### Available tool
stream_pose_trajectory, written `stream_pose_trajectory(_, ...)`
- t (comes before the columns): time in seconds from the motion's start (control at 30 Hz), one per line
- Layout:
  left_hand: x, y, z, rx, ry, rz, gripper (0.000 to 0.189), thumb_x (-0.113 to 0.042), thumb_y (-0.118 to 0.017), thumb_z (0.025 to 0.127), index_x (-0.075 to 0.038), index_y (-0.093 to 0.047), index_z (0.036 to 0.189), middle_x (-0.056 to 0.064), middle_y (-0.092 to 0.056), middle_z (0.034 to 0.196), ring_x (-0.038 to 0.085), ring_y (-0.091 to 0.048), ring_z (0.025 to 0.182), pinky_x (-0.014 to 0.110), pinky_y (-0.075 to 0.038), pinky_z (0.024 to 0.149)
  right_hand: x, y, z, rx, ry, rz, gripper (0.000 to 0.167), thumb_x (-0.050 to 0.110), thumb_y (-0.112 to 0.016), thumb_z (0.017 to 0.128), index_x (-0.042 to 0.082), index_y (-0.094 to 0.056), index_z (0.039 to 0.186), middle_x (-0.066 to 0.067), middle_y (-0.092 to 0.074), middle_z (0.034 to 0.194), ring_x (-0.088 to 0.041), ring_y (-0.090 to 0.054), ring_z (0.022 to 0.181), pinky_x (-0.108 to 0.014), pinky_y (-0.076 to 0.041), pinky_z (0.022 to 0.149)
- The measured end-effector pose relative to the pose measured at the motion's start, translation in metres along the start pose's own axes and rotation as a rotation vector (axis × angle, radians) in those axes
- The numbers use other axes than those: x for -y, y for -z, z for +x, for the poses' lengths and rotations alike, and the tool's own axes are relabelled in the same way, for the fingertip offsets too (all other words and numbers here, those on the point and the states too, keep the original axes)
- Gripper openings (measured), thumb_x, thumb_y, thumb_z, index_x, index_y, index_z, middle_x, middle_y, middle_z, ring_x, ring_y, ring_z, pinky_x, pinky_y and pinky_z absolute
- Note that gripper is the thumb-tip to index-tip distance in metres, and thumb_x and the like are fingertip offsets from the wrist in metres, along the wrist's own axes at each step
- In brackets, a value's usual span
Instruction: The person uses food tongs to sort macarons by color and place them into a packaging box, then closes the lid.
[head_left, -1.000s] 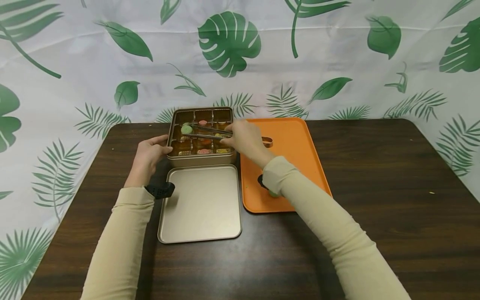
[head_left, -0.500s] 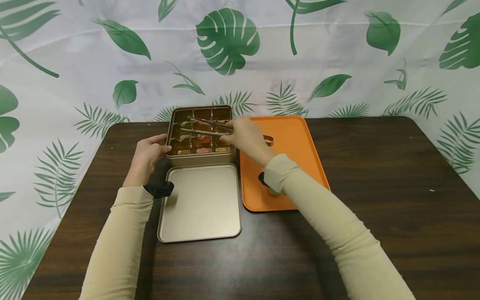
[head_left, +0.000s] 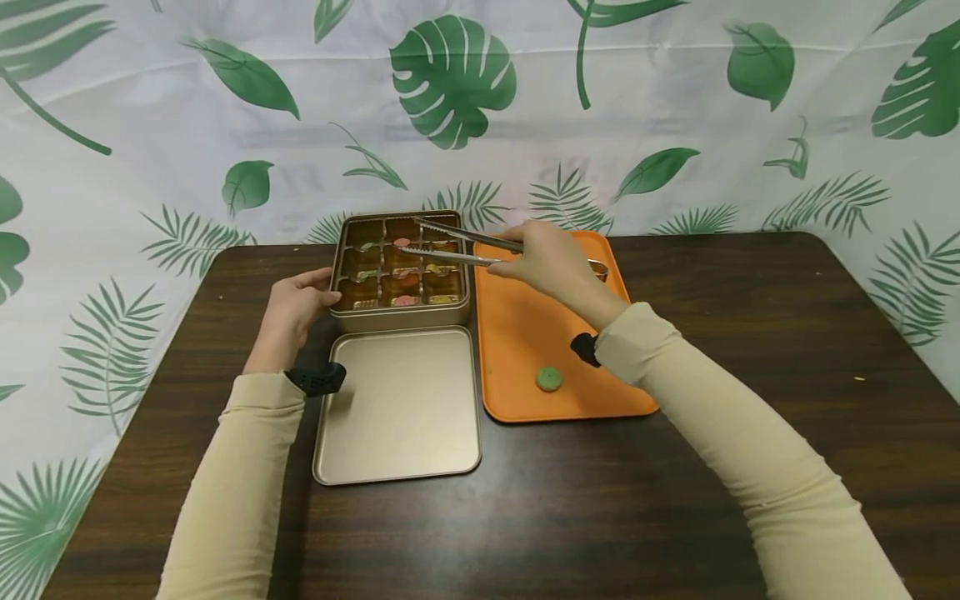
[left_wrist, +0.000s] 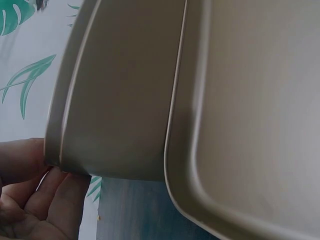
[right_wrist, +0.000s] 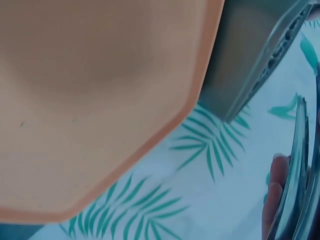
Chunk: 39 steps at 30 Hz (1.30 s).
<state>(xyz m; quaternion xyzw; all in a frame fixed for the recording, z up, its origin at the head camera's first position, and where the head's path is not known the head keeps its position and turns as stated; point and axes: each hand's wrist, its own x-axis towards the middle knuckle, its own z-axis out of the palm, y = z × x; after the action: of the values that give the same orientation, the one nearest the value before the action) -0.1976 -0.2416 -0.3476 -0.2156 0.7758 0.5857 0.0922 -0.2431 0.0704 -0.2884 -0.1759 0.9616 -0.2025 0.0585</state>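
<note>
A metal tin (head_left: 401,317) with a divided insert stands at the back left, pink, green and yellow pieces in several compartments. My left hand (head_left: 291,312) holds it by its front left corner, thumb at the rim; the left wrist view shows the fingers (left_wrist: 50,200) bent against that corner. In my right hand (head_left: 551,262) are metal tongs (head_left: 465,258), their tips spread apart over the tin's right part with nothing between them. On the orange tray (head_left: 517,333) below my right wrist lies one round green macaron (head_left: 549,379).
The tin's flat lid (head_left: 397,408) lies directly in front of it, left of the tray. All stand on a dark wooden table (head_left: 750,333). A leaf-print cloth (head_left: 637,100) hangs behind the table's back edge.
The green macaron between the tongs has been let go into the tin's left side. The right hand and tongs have drawn back to the right, uncovering the macaron on the tray.
</note>
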Motion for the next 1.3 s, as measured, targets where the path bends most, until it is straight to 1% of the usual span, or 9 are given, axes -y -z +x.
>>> stream_pose_trajectory(0.07, 0.000, 0.000, 0.000, 0.000, -0.005, -0.004, 0.055, -0.007, -0.049, 0.098, -0.015, -0.032, 0.150, 0.010, -0.022, 0.159, 0.028, -0.033, 0.143, 0.039, -0.031, 0.119, -0.007, 0.004, -0.007, 0.002, 0.018, -0.006, 0.054, 0.038, -0.072, 0.084, 0.013, -0.061, 0.130, -0.010, -0.064, 0.127, -0.026, -0.063, 0.108, -0.042, -0.056, 0.085)
stream_pose_trajectory(0.23, 0.001, 0.001, 0.000, 0.002, -0.006, -0.006, 0.056, -0.006, -0.048, 0.098, -0.014, -0.032, 0.150, 0.012, -0.025, 0.158, 0.028, -0.033, 0.142, 0.038, -0.032, 0.119, -0.028, 0.009, -0.029, -0.005, 0.048, -0.032, 0.054, 0.037, -0.074, 0.083, 0.011, -0.062, 0.129, -0.011, -0.066, 0.124, -0.026, -0.066, 0.099, -0.042, -0.056, 0.079)
stream_pose_trajectory(0.33, 0.000, 0.001, 0.000, 0.004, -0.012, -0.007, 0.056, -0.006, -0.048, 0.098, -0.014, -0.032, 0.150, 0.013, -0.026, 0.157, 0.029, -0.034, 0.142, 0.039, -0.033, 0.118, -0.042, 0.010, -0.043, -0.001, 0.069, -0.036, 0.053, 0.036, -0.073, 0.083, 0.010, -0.061, 0.129, -0.011, -0.068, 0.116, -0.024, -0.066, 0.090, -0.041, -0.056, 0.073)
stream_pose_trajectory(0.47, 0.000, 0.001, 0.001, 0.008, -0.020, -0.016, 0.056, -0.004, -0.048, 0.097, -0.012, -0.032, 0.150, 0.015, -0.030, 0.155, 0.029, -0.035, 0.141, 0.037, -0.034, 0.117, -0.061, 0.013, -0.061, 0.015, 0.092, -0.030, 0.052, 0.034, -0.073, 0.084, 0.007, -0.062, 0.126, -0.013, -0.069, 0.107, -0.022, -0.064, 0.085, -0.042, -0.055, 0.076)
stream_pose_trajectory(0.6, -0.001, 0.001, 0.000, 0.009, -0.015, -0.008, 0.056, -0.005, -0.049, 0.098, -0.014, -0.032, 0.150, 0.013, -0.028, 0.156, 0.029, -0.034, 0.142, 0.038, -0.033, 0.118, -0.079, 0.016, -0.077, 0.042, 0.093, -0.016, 0.053, 0.033, -0.073, 0.084, 0.003, -0.062, 0.126, -0.016, -0.068, 0.113, -0.025, -0.065, 0.092, -0.045, -0.055, 0.082)
stream_pose_trajectory(0.7, -0.001, 0.001, -0.001, 0.010, -0.012, 0.000, 0.056, -0.006, -0.048, 0.098, -0.015, -0.031, 0.150, 0.012, -0.024, 0.158, 0.029, -0.033, 0.143, 0.040, -0.032, 0.119, -0.091, 0.015, -0.088, 0.053, 0.103, -0.015, 0.052, 0.030, -0.074, 0.083, 0.003, -0.062, 0.125, -0.016, -0.067, 0.116, -0.027, -0.064, 0.096, -0.045, -0.055, 0.082)
stream_pose_trajectory(0.87, -0.001, 0.002, -0.001, 0.009, -0.009, -0.001, 0.055, -0.007, -0.048, 0.098, -0.015, -0.031, 0.150, 0.011, -0.022, 0.159, 0.029, -0.032, 0.143, 0.040, -0.031, 0.119, -0.106, 0.012, -0.103, 0.072, 0.128, -0.008, 0.050, 0.031, -0.075, 0.082, 0.005, -0.064, 0.122, -0.013, -0.068, 0.111, -0.022, -0.063, 0.090, -0.037, -0.055, 0.074)
stream_pose_trajectory(1.03, -0.001, 0.002, 0.000, 0.010, -0.004, -0.003, 0.055, -0.007, -0.048, 0.098, -0.015, -0.031, 0.151, 0.011, -0.022, 0.159, 0.028, -0.031, 0.143, 0.040, -0.030, 0.120, -0.116, 0.006, -0.117, 0.096, 0.141, 0.006, 0.048, 0.035, -0.077, 0.079, 0.007, -0.067, 0.117, -0.007, -0.069, 0.102, -0.013, -0.056, 0.078, -0.025, -0.046, 0.065)
stream_pose_trajectory(1.3, -0.003, 0.002, -0.002, 0.018, 0.002, -0.002, 0.055, -0.008, -0.048, 0.099, -0.015, -0.031, 0.151, 0.010, -0.022, 0.159, 0.028, -0.031, 0.144, 0.040, -0.029, 0.120, -0.130, -0.001, -0.130, 0.101, 0.178, -0.011, 0.040, 0.029, -0.080, 0.076, 0.010, -0.071, 0.110, 0.004, -0.063, 0.085, -0.008, -0.050, 0.070, -0.019, -0.039, 0.058)
